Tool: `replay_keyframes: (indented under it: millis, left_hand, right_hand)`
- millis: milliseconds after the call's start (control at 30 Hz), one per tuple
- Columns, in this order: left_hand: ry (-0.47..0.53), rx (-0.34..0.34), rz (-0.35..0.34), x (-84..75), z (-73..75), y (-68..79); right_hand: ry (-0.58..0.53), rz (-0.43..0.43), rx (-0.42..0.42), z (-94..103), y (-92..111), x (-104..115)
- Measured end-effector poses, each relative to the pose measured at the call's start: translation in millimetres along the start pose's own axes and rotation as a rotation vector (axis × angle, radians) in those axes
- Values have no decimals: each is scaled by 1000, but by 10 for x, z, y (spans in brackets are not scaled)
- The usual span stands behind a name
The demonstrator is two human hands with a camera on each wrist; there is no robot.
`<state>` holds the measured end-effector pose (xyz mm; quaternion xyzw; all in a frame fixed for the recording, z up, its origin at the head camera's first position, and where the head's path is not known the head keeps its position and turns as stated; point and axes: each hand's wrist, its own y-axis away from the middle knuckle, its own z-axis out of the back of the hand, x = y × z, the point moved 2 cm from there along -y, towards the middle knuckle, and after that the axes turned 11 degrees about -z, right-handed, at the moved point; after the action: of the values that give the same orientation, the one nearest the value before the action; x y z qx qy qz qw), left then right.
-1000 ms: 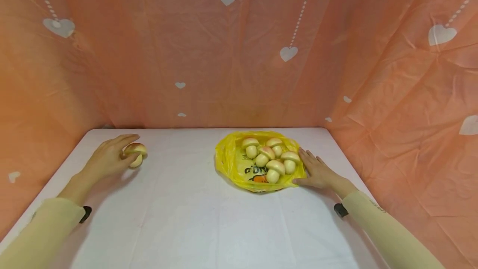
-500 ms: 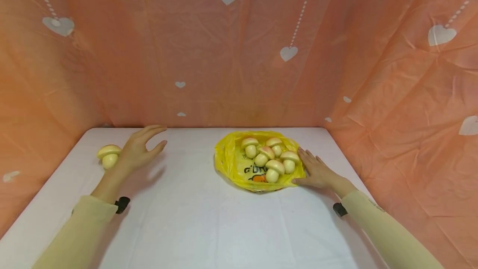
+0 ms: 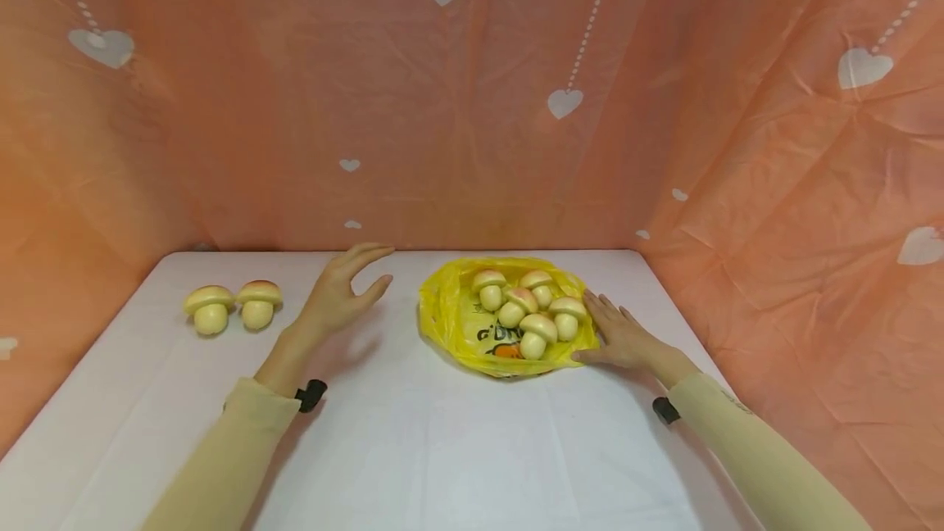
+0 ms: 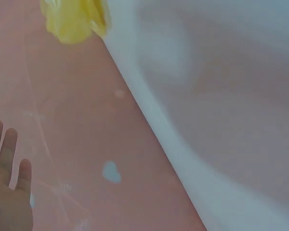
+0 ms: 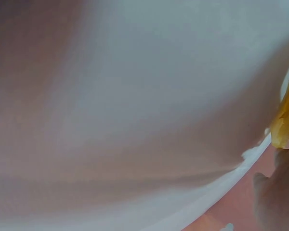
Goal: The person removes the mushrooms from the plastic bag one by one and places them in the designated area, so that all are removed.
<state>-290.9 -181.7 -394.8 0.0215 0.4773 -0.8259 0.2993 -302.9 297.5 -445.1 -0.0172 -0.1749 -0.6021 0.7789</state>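
My left hand (image 3: 341,293) is held over the table, left of the yellow plastic bag (image 3: 446,314), with nothing in it and its thumb and fingers spread apart. In the left wrist view, the fingers of that hand (image 4: 9,187) look straight. Several toy mushrooms (image 3: 537,334) with tan caps and pale stems lie in the bag's open mouth. My right hand (image 3: 623,334) rests with extended fingers against the bag's right rim. At the left of the table, two more mushrooms, a left one (image 3: 210,310) and a right one (image 3: 258,304), stand side by side.
A white cloth covers the table (image 3: 442,449). Orange curtains (image 3: 457,129) with white hearts rise behind it and along both sides. Black wrist cameras sit at both cuffs, the left one (image 3: 311,395) and the right one (image 3: 666,410).
My left hand has let go of a mushroom beside another at the left, then moved right toward the bag. My right hand stays at the bag's rim.
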Motion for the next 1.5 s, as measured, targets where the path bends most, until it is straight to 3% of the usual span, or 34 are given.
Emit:
replay_keyframes:
  millis: [533, 867, 1100, 1333, 1500]
  left_hand:
    - [183, 75, -41, -350, -734, -407]
    - [251, 124, -75, -529, -1141, -559]
    - [259, 221, -68, -650, -1374, -633]
    - [255, 331, -107, -744, -1531, -660]
    - [198, 469, -126, -746, -1645, -653]
  right_hand:
    - [-5, 5, 9, -14, -33, -29]
    - [-5, -8, 24, 11, -29, 5]
    - [2, -16, 31, 12, -32, -9]
    - [1, -13, 28, 8, -44, -13]
    - [3, -16, 29, 16, -51, -16]
